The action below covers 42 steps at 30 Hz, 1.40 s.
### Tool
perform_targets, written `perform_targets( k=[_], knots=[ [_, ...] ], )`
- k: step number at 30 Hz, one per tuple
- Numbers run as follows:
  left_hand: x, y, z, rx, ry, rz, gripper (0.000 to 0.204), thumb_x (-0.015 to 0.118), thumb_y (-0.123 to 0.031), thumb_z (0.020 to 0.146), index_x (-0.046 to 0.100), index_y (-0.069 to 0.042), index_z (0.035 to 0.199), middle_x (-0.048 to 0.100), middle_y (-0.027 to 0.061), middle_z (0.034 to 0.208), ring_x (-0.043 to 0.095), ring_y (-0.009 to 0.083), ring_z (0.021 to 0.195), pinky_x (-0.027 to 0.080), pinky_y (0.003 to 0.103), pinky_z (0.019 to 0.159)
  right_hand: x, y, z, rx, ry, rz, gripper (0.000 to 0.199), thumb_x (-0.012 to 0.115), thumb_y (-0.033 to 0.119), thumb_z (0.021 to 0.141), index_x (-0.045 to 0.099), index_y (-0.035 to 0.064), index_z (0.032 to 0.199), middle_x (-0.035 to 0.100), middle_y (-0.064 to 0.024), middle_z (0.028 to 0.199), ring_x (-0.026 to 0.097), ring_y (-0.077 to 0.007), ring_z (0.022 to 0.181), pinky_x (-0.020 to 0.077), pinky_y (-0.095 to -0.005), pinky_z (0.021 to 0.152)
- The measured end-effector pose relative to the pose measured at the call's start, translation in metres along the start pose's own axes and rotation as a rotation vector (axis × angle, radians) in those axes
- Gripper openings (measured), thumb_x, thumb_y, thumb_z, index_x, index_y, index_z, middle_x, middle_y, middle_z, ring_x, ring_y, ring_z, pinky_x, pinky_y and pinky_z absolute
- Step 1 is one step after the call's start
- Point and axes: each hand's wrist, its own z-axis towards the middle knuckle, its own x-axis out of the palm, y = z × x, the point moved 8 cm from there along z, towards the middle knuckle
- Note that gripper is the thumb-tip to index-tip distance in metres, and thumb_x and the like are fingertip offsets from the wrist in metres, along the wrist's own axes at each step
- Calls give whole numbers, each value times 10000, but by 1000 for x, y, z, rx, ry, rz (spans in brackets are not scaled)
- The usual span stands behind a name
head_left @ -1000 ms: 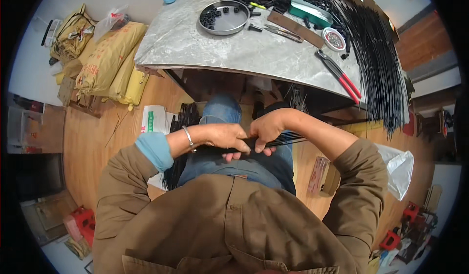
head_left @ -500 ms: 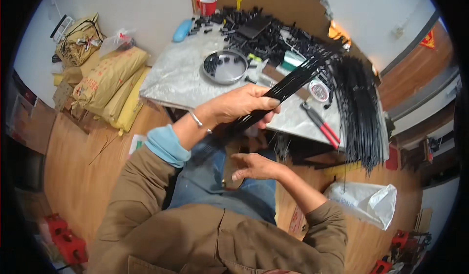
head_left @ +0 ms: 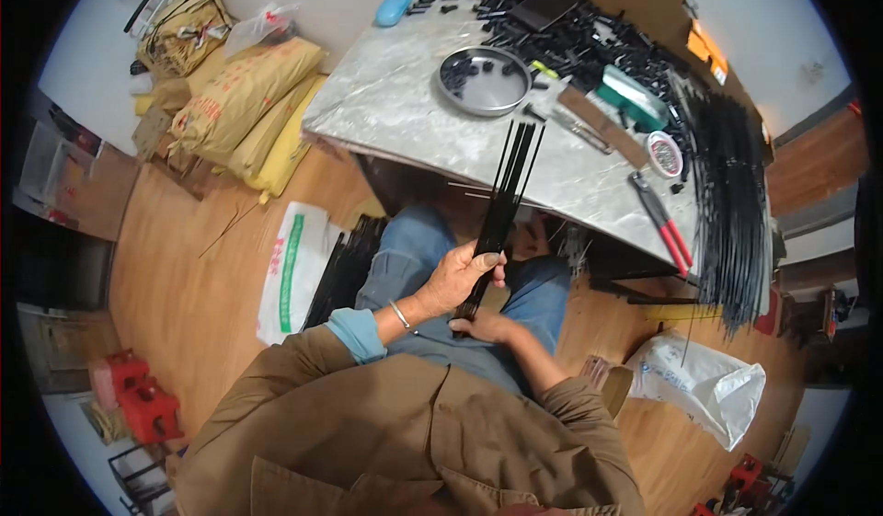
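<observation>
My left hand (head_left: 460, 277) grips a bundle of thin black rods (head_left: 506, 194) near its lower end, holding it upright over my lap. The rods' tips reach up in front of the marble table (head_left: 395, 102). My right hand (head_left: 486, 326) sits just below, cupped at the bundle's bottom end and touching it. Both hands are above my jeans-covered knees, in front of the table's near edge.
On the table are a round metal tray (head_left: 483, 79) with small black parts, a heap of black parts (head_left: 570, 28), red-handled pliers (head_left: 664, 223) and a long pile of black rods (head_left: 731, 194). Yellow sacks (head_left: 239, 102) lie at left, a white bag (head_left: 704, 383) at right.
My left hand has come down from over the table to my lap, bringing the rod bundle upright. My right hand now rests at the bundle's lower end.
</observation>
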Motion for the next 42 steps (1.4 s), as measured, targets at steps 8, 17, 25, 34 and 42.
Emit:
perform_targets(
  k=[8, 17, 25, 34, 42],
  knots=[
    [31, -20, -16, 149, 131, 149, 332, 515, -278, 974, 521, 5, 1146, 609, 74, 988, 608, 146, 890, 500, 290, 802, 37, -10, -11, -46, 213, -306, 526, 507, 416, 939, 461, 54, 1318, 556, -187, 1262, 502, -318, 1193, 381, -401, 1016],
    [60, -36, 6, 20, 106, 8, 290, 539, -315, 961, 577, -30, 1000, 578, 17, 787, 565, 89, 688, 498, 239, 636, -84, 85, -107, -6, 144, -69, 336, 699, 203, 831, 640, 43, 1120, 669, -44, 1041, 587, -134, 988, 459, -309, 861],
    [94, -32, 5, -108, 261, -283, 457, 399, -476, 984, 550, -46, 1025, 570, 50, 855, 554, 113, 756, 474, 276, 688, -216, 263, -208, -932, -369, 510, 753, 400, 560, 937, 368, -54, 1372, 492, -260, 1309, 482, -405, 1217, 395, -497, 1002],
    [72, -34, 5, -213, 40, -122, 260, 462, -183, 973, 428, -57, 1198, 611, 90, 883, 604, 143, 644, 508, 269, 570, -209, 218, -228, -499, -908, 358, 234, 558, 110, 904, 609, -42, 1074, 656, -121, 1001, 622, -165, 880, 485, -289, 817],
    [78, -30, 3, -203, 69, -106, 330, 508, -247, 966, 399, -57, 1213, 584, 137, 1023, 653, 206, 780, 556, 308, 661, -200, 163, -206, -144, -849, -2, 116, 628, 83, 859, 621, -33, 870, 561, 16, 698, 478, -54, 640, 400, -222, 567]
  ],
)
